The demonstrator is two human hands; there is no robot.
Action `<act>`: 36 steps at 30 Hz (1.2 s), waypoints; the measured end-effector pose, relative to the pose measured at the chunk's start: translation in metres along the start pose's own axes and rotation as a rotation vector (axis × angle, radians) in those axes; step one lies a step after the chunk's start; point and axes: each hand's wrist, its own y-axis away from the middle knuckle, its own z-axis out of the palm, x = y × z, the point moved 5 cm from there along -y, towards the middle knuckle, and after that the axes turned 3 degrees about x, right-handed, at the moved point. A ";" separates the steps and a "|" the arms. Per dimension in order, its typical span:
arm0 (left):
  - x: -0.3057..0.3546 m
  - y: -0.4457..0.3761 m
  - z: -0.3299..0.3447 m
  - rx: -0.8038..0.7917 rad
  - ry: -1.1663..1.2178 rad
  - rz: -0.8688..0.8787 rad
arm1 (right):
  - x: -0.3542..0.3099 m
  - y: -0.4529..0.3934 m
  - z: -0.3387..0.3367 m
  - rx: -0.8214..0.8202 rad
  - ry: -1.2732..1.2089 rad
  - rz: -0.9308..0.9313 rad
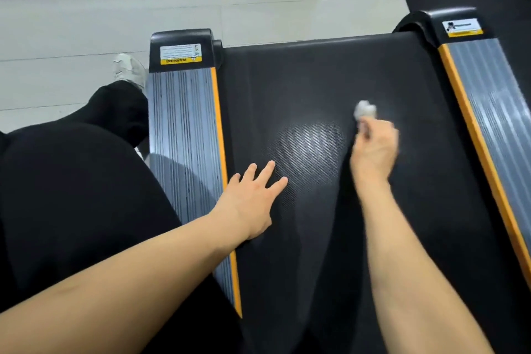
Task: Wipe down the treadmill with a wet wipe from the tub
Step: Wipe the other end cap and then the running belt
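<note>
Belt: the black, finely textured running belt of the treadmill (330,72) fills the centre and right of the frame, with a pale sheen of reflected light at mid-frame.
Side rails: a grey ribbed foot rail with an orange inner edge (184,129) runs down left of centre; a matching rail (488,100) runs along the right edge. Each ends in a black cap bearing a yellow-and-white warning label (180,54), near the top of the frame.
Right hand: the right hand (373,146), right of centre, is motion-blurred; its fingers are curled round a crumpled white wet wipe (364,109), which sticks out beyond the fingertips and lies against the belt.
Left hand: the left hand (253,198), at centre, lies flat on the belt beside the left rail, fingers straight and spread, holding nothing.
Person: black clothing (71,195) covers the lower left; a pale shoe (129,70) rests on the light grey floor (86,23) at upper left.
</note>
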 end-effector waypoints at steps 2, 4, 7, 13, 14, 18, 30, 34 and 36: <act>0.002 0.004 0.001 -0.015 0.002 -0.036 | -0.077 0.029 0.024 -0.096 -0.207 -0.342; 0.000 0.009 0.005 -0.031 -0.013 -0.071 | -0.133 0.062 0.048 -0.246 -0.332 -0.495; -0.004 0.012 0.008 -0.031 -0.022 -0.069 | -0.158 0.074 0.070 -0.395 -0.376 -0.695; -0.007 0.009 -0.003 0.018 0.042 -0.079 | -0.070 -0.032 0.052 -0.239 0.033 -0.667; -0.008 0.008 -0.004 0.023 0.058 -0.089 | -0.046 -0.047 0.044 -0.166 0.100 -0.533; -0.013 0.000 -0.010 0.001 0.097 -0.104 | -0.026 -0.042 0.029 -0.069 0.128 -0.070; -0.089 -0.005 -0.043 -0.092 -0.331 0.175 | -0.159 -0.002 0.073 -0.497 -0.145 -0.839; -0.104 -0.013 -0.053 -0.009 -0.268 0.068 | -0.108 -0.050 0.070 -0.149 -0.042 -0.188; -0.102 -0.017 -0.054 -0.002 -0.225 0.035 | -0.143 -0.030 0.082 -0.191 -0.181 -0.267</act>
